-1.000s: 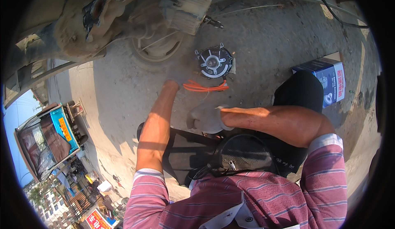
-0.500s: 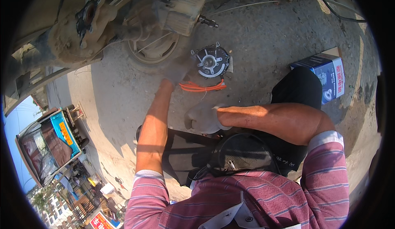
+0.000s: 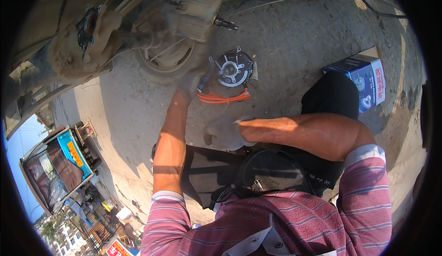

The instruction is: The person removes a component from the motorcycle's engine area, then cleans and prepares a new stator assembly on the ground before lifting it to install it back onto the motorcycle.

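Observation:
A round dark motor [image 3: 241,69] with a silver spoked bracket on its face lies on the ground ahead of me. Bundled orange cables [image 3: 223,98] lie along its near side. My left hand [image 3: 188,85], in a grey glove, is at the motor's left edge with its fingers curled. A dark strip shows beside those fingers; I cannot make out what it is. My right hand [image 3: 223,132], also gloved, is closed in front of my lap, nearer to me than the cables. Whatever it holds, if anything, is hidden.
A dusty axle housing [image 3: 69,58], a wheel [image 3: 168,60] and a ribbed motor casing [image 3: 198,14] with a protruding shaft stand at upper left. A blue and white open carton [image 3: 363,79] is beside my right knee. A blue three-wheeled vehicle [image 3: 69,148] is parked far left.
My left hand has drawn slightly left and toward me, off the motor's edge, and is less blurred. The right hand keeps its closed pose. The whole view has shifted a little.

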Available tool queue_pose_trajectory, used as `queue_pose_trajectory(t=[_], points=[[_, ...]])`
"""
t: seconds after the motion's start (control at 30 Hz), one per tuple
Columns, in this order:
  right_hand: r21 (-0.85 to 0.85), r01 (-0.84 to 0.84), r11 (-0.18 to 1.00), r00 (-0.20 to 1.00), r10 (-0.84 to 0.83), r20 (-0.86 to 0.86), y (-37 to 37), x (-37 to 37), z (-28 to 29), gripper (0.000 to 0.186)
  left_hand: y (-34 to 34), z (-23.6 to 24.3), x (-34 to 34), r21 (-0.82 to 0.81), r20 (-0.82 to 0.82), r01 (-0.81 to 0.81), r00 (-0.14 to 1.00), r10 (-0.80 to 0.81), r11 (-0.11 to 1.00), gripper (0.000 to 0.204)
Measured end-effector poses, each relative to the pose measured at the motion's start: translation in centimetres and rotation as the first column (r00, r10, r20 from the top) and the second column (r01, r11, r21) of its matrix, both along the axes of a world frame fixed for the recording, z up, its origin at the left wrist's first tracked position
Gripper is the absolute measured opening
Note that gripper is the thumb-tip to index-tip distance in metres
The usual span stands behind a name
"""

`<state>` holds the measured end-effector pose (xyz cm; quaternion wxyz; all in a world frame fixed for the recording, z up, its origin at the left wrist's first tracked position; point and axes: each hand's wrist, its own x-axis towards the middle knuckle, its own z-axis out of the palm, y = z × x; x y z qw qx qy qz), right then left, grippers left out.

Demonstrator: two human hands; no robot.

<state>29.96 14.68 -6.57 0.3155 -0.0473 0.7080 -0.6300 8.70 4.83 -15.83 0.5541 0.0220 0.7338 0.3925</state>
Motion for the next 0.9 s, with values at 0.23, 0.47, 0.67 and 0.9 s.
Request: queue_pose_trajectory(t=[0.23,0.47,0.67,0.9], points=[[0.032,0.011,0.999,0.998,-0.009,-0.056,-0.4,0.0,-0.5,0.031,-0.7,-1.5,-0.1,-0.065,-0.002,-0.031,1.000,0.031,0.997,0.042],[0.042,0.014,0.999,0.997,-0.010,-0.081,-0.3,0.1,-0.8,0.031,-0.8,-2.2,-0.2,-0.067,-0.001,-0.006,1.000,0.006,0.998,0.043],[0.037,-0.013,0.999,0.999,0.014,-0.044,0.3,-0.2,-0.2,0.032,-0.6,-1.7,0.0,-0.088,-0.022,0.021,0.999,-0.023,0.996,0.045],[0.007,-0.036,0.999,0.999,0.036,-0.003,1.0,-0.4,0.4,0.032,-0.2,-0.8,0.7,-0.054,-0.063,0.069,0.995,-0.072,0.996,0.046]])
